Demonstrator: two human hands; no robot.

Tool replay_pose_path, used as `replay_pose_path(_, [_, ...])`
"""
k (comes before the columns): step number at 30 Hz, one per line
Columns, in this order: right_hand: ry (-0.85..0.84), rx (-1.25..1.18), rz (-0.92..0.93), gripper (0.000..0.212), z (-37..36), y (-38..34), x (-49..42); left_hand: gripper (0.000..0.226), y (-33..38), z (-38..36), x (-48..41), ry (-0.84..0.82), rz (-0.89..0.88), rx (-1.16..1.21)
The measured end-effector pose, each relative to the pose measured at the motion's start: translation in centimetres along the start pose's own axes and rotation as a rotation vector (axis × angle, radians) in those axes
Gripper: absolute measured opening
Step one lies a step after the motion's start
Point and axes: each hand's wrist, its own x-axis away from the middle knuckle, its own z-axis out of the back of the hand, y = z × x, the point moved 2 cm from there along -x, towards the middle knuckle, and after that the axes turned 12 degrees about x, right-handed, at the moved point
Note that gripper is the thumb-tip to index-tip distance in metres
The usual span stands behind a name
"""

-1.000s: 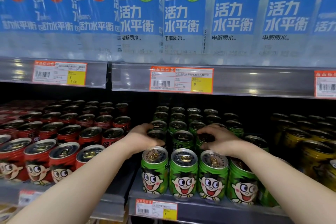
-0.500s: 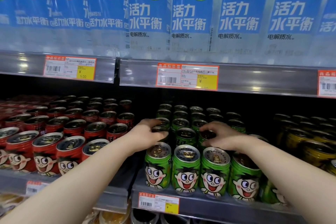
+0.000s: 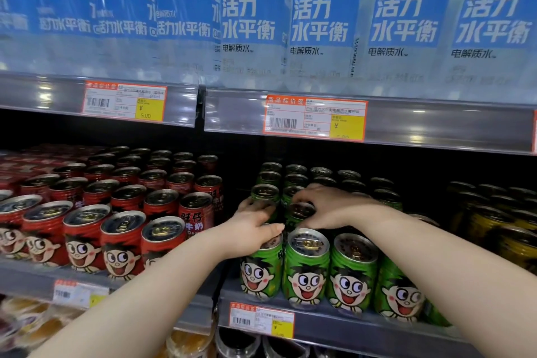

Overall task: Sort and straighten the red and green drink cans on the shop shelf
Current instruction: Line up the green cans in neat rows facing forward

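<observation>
The green cans [image 3: 296, 173] stand upright in files on the shelf [image 3: 348, 328]. Their front row [image 3: 306, 267] is four cans at the shelf's edge, cartoon faces turned outward.

Both bare forearms reach in over the front row. The left hand [image 3: 255, 225] lies above that row's leftmost can, covering most of its lid. Its thumb runs along the lid's near rim, and its fingers curl around the end can [image 3: 261, 208] just behind the front row. It looks like a grip on that can's top, though the hand hides much of it. The right hand [image 3: 328, 206] is just behind the front row's second can. Its fingers arch over the lid of the next can [image 3: 302, 209] and its thumb is tucked against the near side, pinching that can by its rim. The two held cans stand side by side, and the hands nearly touch above them.

Left of the front row, across a narrow dark gap, the red cans [image 3: 84, 238] fill their own section. Most face forward, but the one nearest the gap shows its lettering instead of a face. Right of the front row sit yellow cans [image 3: 494, 227], dim in shadow.

Directly below the front row a price tag [image 3: 261, 320] is clipped to the shelf's lip. Above it, two more tags [image 3: 315, 118] hang on the upper rail, under tall blue-labelled bottles [image 3: 250, 23]. Below and left of the front row, blurred orange packages [image 3: 35, 325] show.
</observation>
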Motion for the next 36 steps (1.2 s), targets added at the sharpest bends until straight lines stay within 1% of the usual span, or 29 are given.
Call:
replay_pose_path(3, [-0.004,0.025,-0.060,0.072,0.0,-0.5,-0.5,0.056,0.1,0.0,0.0,-0.002,0.006,-0.015])
replay_pose_path(5, [-0.017,0.012,-0.058,0.070,0.3,-0.2,-0.5,0.057,0.2,0.1,0.1,-0.015,0.016,-0.023])
replay_pose_path(10, [-0.052,-0.013,0.015,0.062,0.9,0.2,-0.6,0.057,0.2,0.1,0.2,-0.024,0.026,-0.012])
replay_pose_path(13, [-0.085,-0.005,0.071,0.065,1.0,0.3,-0.8,0.056,0.4,0.2,0.4,-0.031,0.019,-0.031])
replay_pose_path(15, [-0.080,-0.028,0.075,0.066,0.9,0.6,-0.7,0.056,0.4,0.2,0.4,-0.033,0.019,-0.030])
replay_pose_path(19, [-0.075,-0.098,-0.010,0.068,1.4,2.2,0.7,0.056,0.4,0.2,0.3,-0.033,0.029,-0.011])
replay_pose_path(23, [-0.116,0.061,-0.178,0.079,1.1,4.6,2.5,0.055,0.4,0.2,0.4,-0.032,0.021,-0.002])
replay_pose_path(25, [-0.113,0.073,-0.200,0.080,0.4,5.1,3.1,0.055,0.4,0.1,0.4,-0.029,0.016,0.000])
replay_pose_path(29, [-0.067,-0.045,-0.153,0.072,0.0,5.1,3.6,0.054,0.3,0.1,0.3,-0.025,0.022,0.017])
replay_pose_path(33, [-0.115,-0.114,-0.108,0.076,0.0,5.0,3.6,0.053,0.5,0.1,0.3,-0.027,0.006,-0.032])
replay_pose_path(36, [-0.093,-0.160,-0.130,0.074,0.5,6.1,4.4,0.053,0.5,0.4,0.2,-0.059,0.040,-0.061])
